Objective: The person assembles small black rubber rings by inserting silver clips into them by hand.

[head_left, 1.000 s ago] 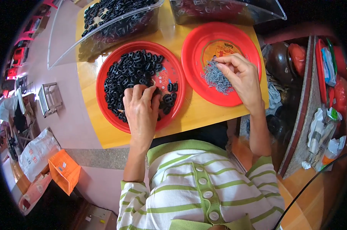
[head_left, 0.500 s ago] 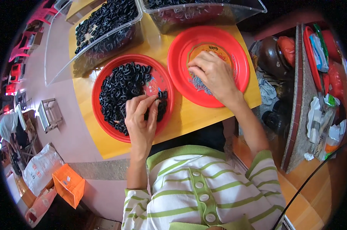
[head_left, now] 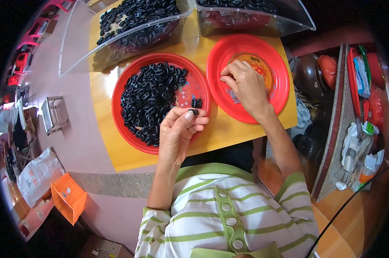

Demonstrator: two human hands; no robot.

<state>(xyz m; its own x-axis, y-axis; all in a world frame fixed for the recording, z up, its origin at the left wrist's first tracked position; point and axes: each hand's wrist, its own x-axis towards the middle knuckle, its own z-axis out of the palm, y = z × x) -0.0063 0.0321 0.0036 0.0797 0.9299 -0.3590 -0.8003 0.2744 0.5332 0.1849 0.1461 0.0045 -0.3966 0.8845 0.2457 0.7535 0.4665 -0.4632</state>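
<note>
My left hand [head_left: 177,131] is raised over the near right rim of the left red plate [head_left: 118,114]. Between its thumb and fingers it pinches a small black cord lock [head_left: 195,112], a plastic piece with holes. A heap of similar black pieces [head_left: 149,99] fills most of that plate, and a couple lie apart near its right rim. Over the right red plate [head_left: 283,81] hangs my right hand [head_left: 248,88], its thumb and fingertips closed together. Whatever they hold cannot be made out. Small silvery metal pieces [head_left: 233,95] lie partly hidden beneath it.
Two clear plastic bins stand at the back of the yellow table [head_left: 104,142], the left bin [head_left: 138,41] and the right bin [head_left: 241,26], both with many black pieces. A stone-topped ledge [head_left: 332,124] runs along the right. A metal stool [head_left: 53,115] stands on the floor at left.
My left hand has lifted from the heap and turned, now showing a black cord lock at its fingertips. My right hand stays pinched over the right plate. The whole view has shifted slightly.
</note>
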